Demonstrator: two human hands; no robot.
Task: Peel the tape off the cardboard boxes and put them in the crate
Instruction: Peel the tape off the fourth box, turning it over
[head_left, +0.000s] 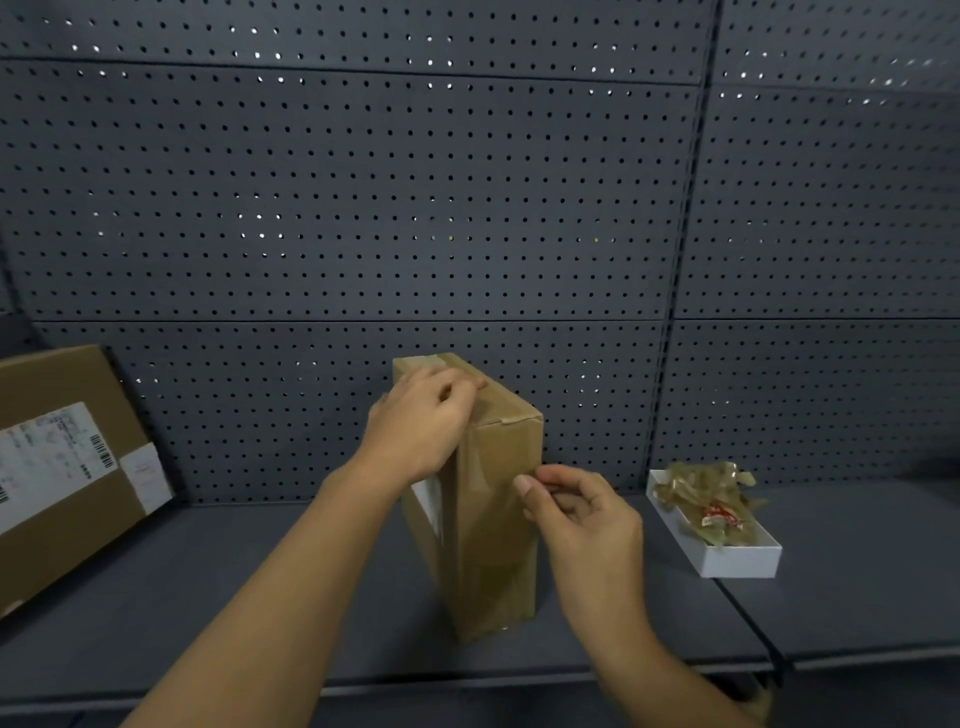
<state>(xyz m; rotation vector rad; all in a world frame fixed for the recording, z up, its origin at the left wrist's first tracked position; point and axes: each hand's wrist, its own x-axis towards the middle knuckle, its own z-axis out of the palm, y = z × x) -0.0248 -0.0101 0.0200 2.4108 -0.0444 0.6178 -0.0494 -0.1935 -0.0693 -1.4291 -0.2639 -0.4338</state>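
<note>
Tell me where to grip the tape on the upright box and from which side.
Pinch the tape's free edge on the box's near face, where the right hand is, coming from the right. The left hand steadies the top.

2 bare forearms reach in from the bottom edge, with no sleeve, glove, watch or ring showing on either. The left hand (421, 415) and the right hand (582, 512) both have short, plain, unpainted nails. The view takes in nothing of the person above the forearms.
</note>
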